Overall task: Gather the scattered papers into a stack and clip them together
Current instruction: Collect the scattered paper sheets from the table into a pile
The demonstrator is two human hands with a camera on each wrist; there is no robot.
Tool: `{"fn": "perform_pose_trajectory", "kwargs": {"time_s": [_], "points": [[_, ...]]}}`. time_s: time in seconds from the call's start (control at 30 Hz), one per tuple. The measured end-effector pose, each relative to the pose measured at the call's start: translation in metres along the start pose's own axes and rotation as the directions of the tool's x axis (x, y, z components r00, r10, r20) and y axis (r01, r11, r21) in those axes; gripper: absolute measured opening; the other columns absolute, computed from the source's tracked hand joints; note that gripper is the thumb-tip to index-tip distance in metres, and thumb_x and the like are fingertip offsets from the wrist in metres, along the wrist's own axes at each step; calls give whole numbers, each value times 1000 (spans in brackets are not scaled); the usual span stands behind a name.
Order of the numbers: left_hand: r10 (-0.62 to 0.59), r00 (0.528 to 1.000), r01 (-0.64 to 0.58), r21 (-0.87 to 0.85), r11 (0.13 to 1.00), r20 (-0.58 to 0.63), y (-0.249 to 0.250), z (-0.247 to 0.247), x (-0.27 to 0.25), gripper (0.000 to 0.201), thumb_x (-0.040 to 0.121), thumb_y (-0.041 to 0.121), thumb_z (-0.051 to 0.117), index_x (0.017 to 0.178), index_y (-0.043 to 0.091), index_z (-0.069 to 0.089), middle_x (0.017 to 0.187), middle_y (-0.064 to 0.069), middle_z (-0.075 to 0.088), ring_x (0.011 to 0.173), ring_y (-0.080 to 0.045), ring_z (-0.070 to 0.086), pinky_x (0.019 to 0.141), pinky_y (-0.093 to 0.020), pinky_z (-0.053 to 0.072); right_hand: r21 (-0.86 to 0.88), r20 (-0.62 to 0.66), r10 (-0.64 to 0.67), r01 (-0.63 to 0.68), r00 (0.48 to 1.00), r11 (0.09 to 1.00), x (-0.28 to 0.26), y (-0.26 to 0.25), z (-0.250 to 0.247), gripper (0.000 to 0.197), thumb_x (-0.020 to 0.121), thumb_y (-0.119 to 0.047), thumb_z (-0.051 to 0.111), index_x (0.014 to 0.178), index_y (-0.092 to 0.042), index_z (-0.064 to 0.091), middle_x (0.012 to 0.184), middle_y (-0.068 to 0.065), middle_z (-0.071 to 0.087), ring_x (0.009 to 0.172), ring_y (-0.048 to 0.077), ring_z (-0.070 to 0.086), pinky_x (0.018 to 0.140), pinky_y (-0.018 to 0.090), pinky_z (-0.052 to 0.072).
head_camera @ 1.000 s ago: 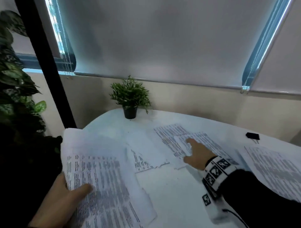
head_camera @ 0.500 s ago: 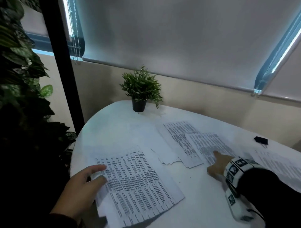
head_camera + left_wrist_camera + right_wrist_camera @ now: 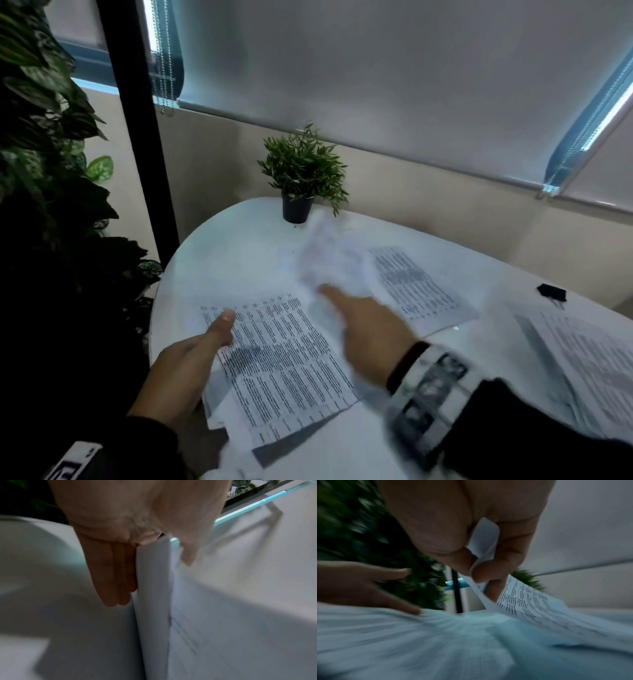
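The work surface is a white round-edged table (image 3: 239, 260). A printed stack of papers (image 3: 284, 363) lies at the near left edge of the table, text side up. The left hand (image 3: 185, 366) holds this stack at its left edge: in the left wrist view the straight fingers (image 3: 116, 574) lie under the sheets and the thumb (image 3: 188, 553) lies on top, so the sheets are pinched between them.

The right hand (image 3: 366, 329) is above the table center, just right of the stack. In the right wrist view its thumb and fingers (image 3: 488, 573) pinch the corner of 1 printed sheet (image 3: 522, 601). This sheet is lifted off the table and curls upward; in the head view it appears as a motion-blurred white shape (image 3: 329, 260) beyond the fingertips.

Another printed sheet (image 3: 418, 284) lies flat on the table to the right of the lifted sheet. More printed papers (image 3: 582, 356) lie at the right edge of the table, well apart from the stack. A black binder clip (image 3: 551, 293) rests on the table near the far right edge, apart from all papers.

A small potted plant (image 3: 301, 174) stands at the far edge of the table. A large leafy plant (image 3: 44, 137) stands to the left of the table. Roller blinds (image 3: 376, 68) cover the window behind.
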State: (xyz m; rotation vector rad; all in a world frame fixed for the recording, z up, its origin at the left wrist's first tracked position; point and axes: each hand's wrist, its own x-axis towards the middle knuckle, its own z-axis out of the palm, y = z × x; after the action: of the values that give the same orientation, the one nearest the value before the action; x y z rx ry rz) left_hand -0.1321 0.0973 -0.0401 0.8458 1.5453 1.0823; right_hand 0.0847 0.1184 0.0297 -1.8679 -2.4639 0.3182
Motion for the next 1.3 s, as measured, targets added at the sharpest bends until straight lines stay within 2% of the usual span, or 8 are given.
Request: {"fn": "perform_pose_trajectory", "kwargs": {"time_s": [0.1,0.2,0.33,0.63,0.87,1.0,1.13,1.3], "points": [[-6,993,8,-16,1000,119,5,4,-9,73,50,80,71,72,11,73,87,-9,72,86,-29,64,87,-42,50,239,190,-324,276,927,931,-10,-62,9,64,87,-8,52,138,-37,27,116,11,62,100,30,60,87,41,51],[135,990,-136,-7,991,-47,9,-4,-14,18,76,21,76,71,9,64,76,-16,68,68,-28,63,65,-30,55,460,402,-476,277,782,844,1,-62,-4,48,92,-44,52,136,-33,36,131,3,57,110,19,56,101,36,41],[185,975,-161,179,971,-127,7,-28,2,16,80,-2,68,86,13,68,81,-2,67,87,-30,66,85,-40,50,216,198,60,-104,978,971,51,17,-12,55,91,-52,46,136,-22,40,133,5,54,117,22,53,101,39,41],[257,962,-227,249,942,-93,12,-28,-2,100,79,-6,72,150,36,14,124,10,45,112,-18,47,105,-42,35,-339,200,510,-429,836,837,66,95,13,87,89,-19,56,149,-9,-6,133,14,52,116,28,55,88,33,45],[225,974,-209,311,927,-17,3,-31,5,54,82,-1,70,79,52,65,131,-5,54,112,-18,52,102,-31,39,-268,65,503,-470,862,841,62,96,-22,38,90,-17,46,128,-17,43,114,10,59,101,29,60,77,33,46],[184,979,-160,225,961,-91,10,-24,-1,7,79,37,73,80,31,71,113,-3,65,101,-23,59,86,-25,47,-239,-6,210,-205,978,949,35,14,-33,60,84,-9,43,138,-32,29,117,12,59,103,33,59,79,37,47],[-51,997,53,-28,998,59,14,-18,-3,77,58,87,58,82,16,77,102,0,71,100,-23,64,99,-42,43,-152,84,-325,335,942,930,-3,-83,1,48,82,-7,52,126,-22,38,100,10,63,86,35,62,61,34,36],[79,989,-57,173,983,-124,9,-31,-1,17,77,21,76,73,6,71,73,-15,72,73,-32,69,81,-48,55,244,333,-507,447,795,861,-1,-101,7,48,90,-35,57,133,-25,38,124,8,59,108,29,58,86,34,42]]}}
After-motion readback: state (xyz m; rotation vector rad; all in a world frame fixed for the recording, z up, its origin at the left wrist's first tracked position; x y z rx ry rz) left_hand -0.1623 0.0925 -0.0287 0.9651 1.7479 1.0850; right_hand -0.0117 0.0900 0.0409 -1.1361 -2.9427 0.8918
